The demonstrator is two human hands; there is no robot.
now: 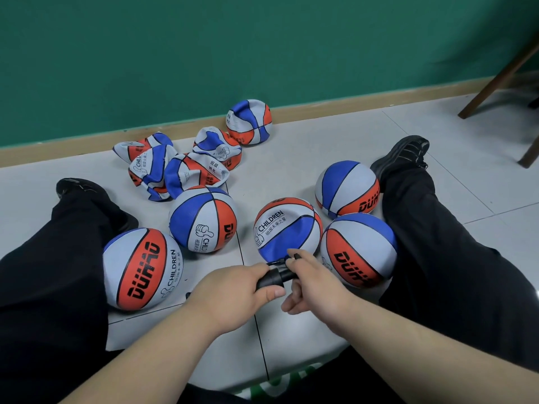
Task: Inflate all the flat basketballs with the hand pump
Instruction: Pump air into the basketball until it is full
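I sit on the floor with legs spread. A black hand pump [275,277] lies between my hands. My left hand [233,293] grips its barrel. My right hand [315,282] pinches the pump's front end and hose, right against a partly dented red, white and blue basketball [287,228]. Round, full balls lie at the left [143,268], centre [202,220], right [360,249] and far right [347,189]. Several crumpled flat balls [175,167] lie in a heap farther out, and one caved-in ball [249,122] rests near the wall.
My black-trousered legs [455,252] and black shoes [404,154] flank the balls on both sides. A green wall with a tan baseboard [320,107] runs behind. Wooden furniture legs [495,83] stand at the upper right on the grey tiled floor [291,153].
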